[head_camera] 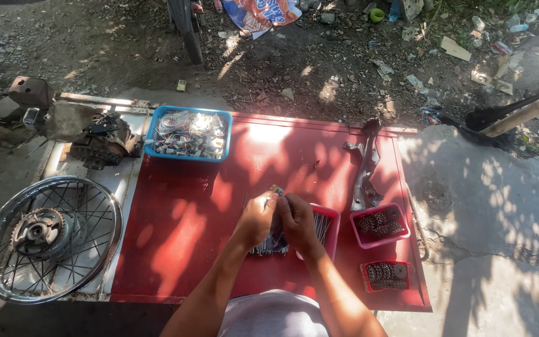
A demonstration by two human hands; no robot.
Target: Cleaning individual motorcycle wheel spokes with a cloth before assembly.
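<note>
My left hand and my right hand are closed together over the front middle of a red metal sheet. Between them they grip a bundle of thin metal spokes, whose lower ends fan out below my hands. A small blue-tipped bit pokes out above my fingers. Just right of my right hand stands a pink tray holding more spokes.
A spoked motorcycle wheel lies at the left. A blue basket of small parts sits at the back, an engine part beside it. Two pink trays of small dark nipples and a metal bracket lie right.
</note>
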